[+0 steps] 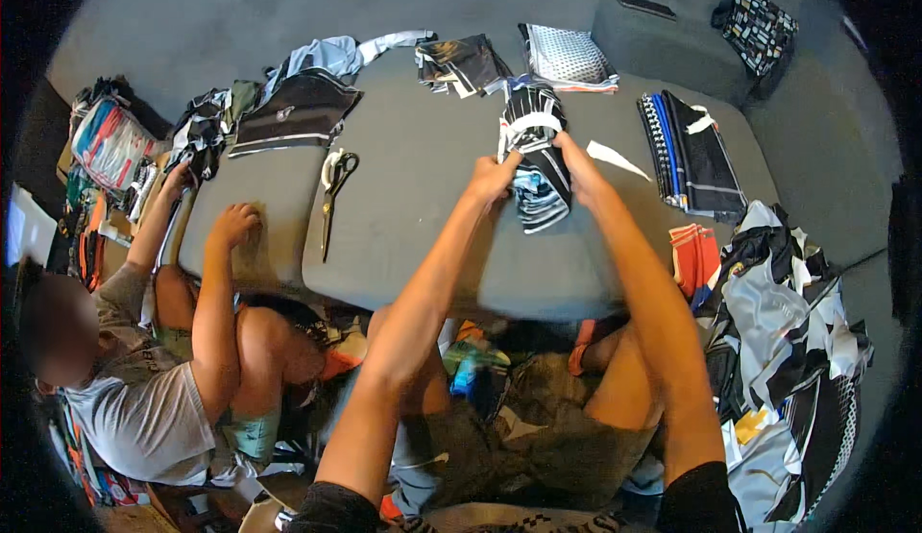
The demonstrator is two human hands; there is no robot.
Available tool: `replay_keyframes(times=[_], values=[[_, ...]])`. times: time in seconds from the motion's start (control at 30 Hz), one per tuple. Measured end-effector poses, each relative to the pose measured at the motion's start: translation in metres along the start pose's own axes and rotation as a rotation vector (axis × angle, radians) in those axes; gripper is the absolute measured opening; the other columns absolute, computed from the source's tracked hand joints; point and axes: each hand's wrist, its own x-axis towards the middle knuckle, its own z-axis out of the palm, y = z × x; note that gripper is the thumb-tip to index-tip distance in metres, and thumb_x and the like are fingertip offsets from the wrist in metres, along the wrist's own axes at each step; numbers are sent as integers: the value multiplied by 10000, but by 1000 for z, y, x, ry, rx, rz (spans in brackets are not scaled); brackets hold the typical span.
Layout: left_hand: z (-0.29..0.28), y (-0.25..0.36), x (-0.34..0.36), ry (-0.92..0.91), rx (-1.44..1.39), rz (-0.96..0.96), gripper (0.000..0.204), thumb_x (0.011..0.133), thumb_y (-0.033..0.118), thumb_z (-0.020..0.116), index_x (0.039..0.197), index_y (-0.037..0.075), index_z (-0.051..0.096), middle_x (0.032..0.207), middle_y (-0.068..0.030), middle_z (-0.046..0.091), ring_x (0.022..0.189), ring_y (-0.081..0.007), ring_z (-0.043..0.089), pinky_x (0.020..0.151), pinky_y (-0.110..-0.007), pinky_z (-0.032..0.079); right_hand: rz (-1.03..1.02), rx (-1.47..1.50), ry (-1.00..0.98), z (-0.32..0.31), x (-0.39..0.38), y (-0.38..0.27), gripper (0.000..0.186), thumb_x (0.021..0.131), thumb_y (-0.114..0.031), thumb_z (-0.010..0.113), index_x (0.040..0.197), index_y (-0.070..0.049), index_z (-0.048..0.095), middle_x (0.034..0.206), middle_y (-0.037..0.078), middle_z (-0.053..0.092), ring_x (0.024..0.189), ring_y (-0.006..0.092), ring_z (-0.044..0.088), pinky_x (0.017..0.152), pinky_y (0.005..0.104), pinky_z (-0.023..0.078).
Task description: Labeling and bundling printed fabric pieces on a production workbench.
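Observation:
A bundle of black, white and blue striped fabric (541,205) lies on the grey cushioned surface in front of me, with a white strip (532,124) across its upper part. My left hand (494,178) grips the bundle's left edge. On the opposite edge, my right hand (580,166) is closed on the same fabric, its thumb near the white strip. The undersides of my fingers are partly hidden by the cloth. Just right of my right hand lies a loose white strip (618,159).
Scissors (331,202) lie to the left. Folded fabric stacks (691,154) sit at right, with more folded cloth (571,56) at the far side. A fabric heap (768,302) fills the right. Another person (144,408) sits at left beside dark cloth (293,115).

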Motion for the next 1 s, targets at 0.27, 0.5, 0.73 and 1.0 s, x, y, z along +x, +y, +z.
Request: replay_keyframes(times=[0.27,0.5,0.73,1.0], values=[[-28,-27,-137,-283,-19,-99,268,855,276,558,784,18,551,586,-20,482,440,-70,389,366,-188,288,231,-70,-247,-14,-139,21,347,823,-334,495,993,-45,585,893,94,603,714,173,561,654,245,451],[-75,-14,-158,-141,100,-116,186,913,198,498,963,29,556,646,-5,495,508,-56,396,451,-175,322,-702,-742,332,-4,-135,16,333,861,-252,511,1085,-14,570,974,117,620,728,146,588,661,237,483],[-32,3,-159,-205,-299,314,184,931,168,458,1026,45,555,679,6,496,556,-55,401,492,-171,318,-690,-336,-164,22,-162,-3,314,929,-143,426,1168,23,543,967,118,622,750,132,577,689,229,477],[11,20,-155,-357,-115,484,194,949,158,434,1076,57,541,686,24,462,555,-52,373,480,-177,281,-580,-126,-314,27,-164,3,359,962,-200,403,1187,58,514,1015,141,615,814,127,574,706,227,475]])
